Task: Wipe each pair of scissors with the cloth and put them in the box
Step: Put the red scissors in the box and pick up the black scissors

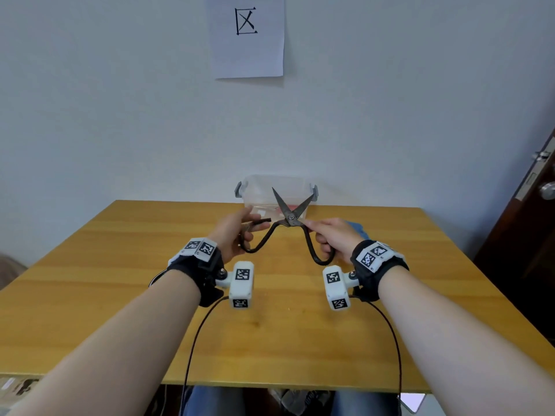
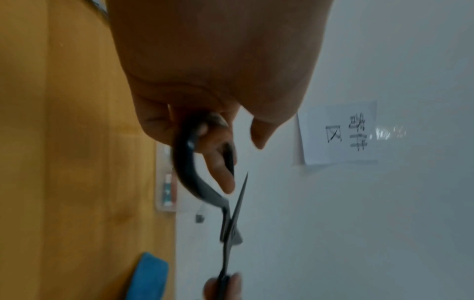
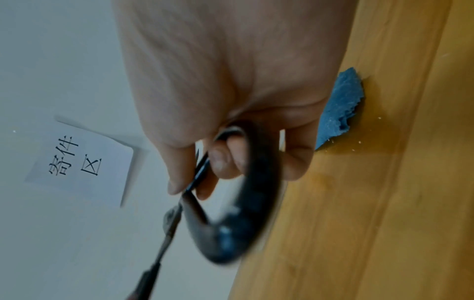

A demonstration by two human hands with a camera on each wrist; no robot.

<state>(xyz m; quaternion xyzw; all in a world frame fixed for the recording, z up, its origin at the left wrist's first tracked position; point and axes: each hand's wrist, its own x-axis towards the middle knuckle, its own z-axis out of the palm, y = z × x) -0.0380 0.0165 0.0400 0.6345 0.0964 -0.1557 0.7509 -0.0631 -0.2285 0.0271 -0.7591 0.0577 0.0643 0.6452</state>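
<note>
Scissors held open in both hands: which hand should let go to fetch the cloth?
Right hand, probably: the blue cloth lies on the table just behind it, while the left hand can keep holding the scissors.

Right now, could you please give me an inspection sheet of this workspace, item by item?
Surface: wooden table, set against a pale wall.
Job's things: black scissors held in the air, blades spread; clear box at the far edge, something red and white inside; blue cloth lying on the table behind the right hand.
Clutter: nothing seen.
Grippers: left hand grips one handle loop, right hand the other.
Cables: a black cable hangs from each wrist camera across the near edge.
Surroundings: paper sign on the wall; dark door at right.
</note>
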